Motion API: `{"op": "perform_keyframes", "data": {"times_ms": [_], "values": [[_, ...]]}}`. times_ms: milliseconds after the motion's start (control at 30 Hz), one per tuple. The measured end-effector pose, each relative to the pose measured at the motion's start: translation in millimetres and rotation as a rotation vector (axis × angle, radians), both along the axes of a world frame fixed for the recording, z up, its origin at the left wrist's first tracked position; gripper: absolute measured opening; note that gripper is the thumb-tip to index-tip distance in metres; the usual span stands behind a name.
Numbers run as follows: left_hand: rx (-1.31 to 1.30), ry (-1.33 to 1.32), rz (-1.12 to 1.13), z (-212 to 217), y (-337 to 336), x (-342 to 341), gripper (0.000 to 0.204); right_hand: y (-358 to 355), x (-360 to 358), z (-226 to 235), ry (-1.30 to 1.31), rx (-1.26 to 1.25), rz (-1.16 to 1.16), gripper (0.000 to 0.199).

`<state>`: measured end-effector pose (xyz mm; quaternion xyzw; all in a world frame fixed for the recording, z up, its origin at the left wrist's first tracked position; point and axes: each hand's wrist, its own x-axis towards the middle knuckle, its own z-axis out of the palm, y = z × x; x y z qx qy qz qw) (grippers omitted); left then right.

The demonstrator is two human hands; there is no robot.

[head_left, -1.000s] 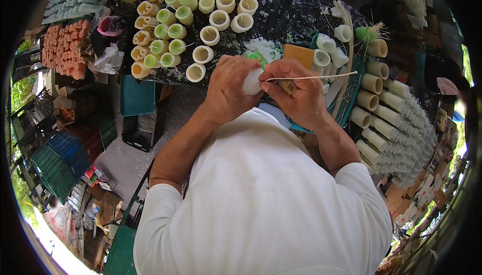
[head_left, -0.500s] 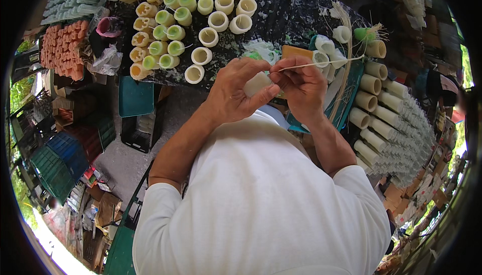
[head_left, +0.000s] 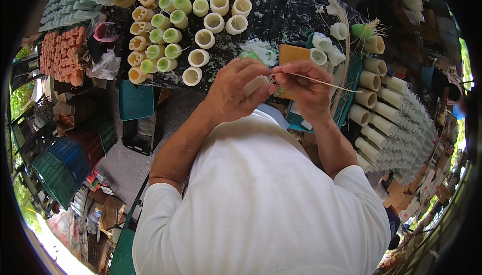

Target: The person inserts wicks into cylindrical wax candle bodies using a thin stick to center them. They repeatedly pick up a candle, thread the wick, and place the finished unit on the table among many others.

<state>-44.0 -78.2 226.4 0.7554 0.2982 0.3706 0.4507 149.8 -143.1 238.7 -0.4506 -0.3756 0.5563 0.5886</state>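
Observation:
My left hand [head_left: 236, 91] is closed around a small cream candle cylinder [head_left: 255, 84], held just above the near edge of the dark table [head_left: 286, 9]. My right hand [head_left: 307, 88] pinches a thin pale stick [head_left: 326, 82] whose left end meets the cylinder and whose other end points right. Both hands are close together over my white shirt. An orange block [head_left: 292, 54] lies on the table right behind the hands.
Cream and green hollow candle cylinders [head_left: 170, 34] stand in rows on the table's left part. Rows of cream cylinders [head_left: 386, 109] run along the right. Orange pieces [head_left: 63, 56] and pale green ones are stacked far left. Green and blue crates [head_left: 60, 167] sit on the floor.
Both hands have shifted slightly right and farther out with the cylinder. The stick has moved in my right hand and its far end now points more to the right.

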Motion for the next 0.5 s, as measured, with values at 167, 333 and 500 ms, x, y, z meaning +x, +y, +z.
{"op": "perform_keyframes", "data": {"times_ms": [167, 333, 500], "values": [[0.052, 0.022, 0.004, -1, 2, 2, 0.020, 0, 2, 2, -0.095, 0.007, 0.023, 0.016], [0.092, 0.080, -0.037, 0, 3, 1, 0.018, 2, 5, 6, -0.029, -0.094, 0.036, 0.017], [0.143, 0.062, -0.056, 1, 6, 2, 0.021, 6, 12, 4, -0.353, -0.009, 0.155, 0.016]]}}
